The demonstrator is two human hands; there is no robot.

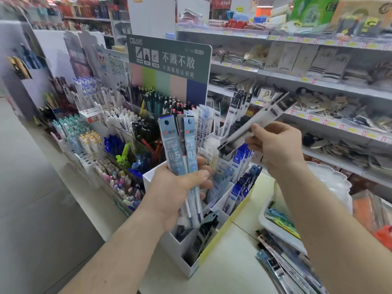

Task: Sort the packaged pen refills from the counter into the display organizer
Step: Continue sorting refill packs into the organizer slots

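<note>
Right grip [273, 145] pinches a black refill pack [257, 124] slanting up-right; left grip [180, 187] clasps upright blue packs [180, 145].

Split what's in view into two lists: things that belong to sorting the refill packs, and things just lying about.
Part of the job:
- blue 0.5 refill packs, gripped in the left hand
- black-and-white refill pack, pinched by the right hand
- white display organizer
- loose refill packs on the counter

Just lying about:
- pen displays
- green sign
- sock shelves
- white tray
</note>
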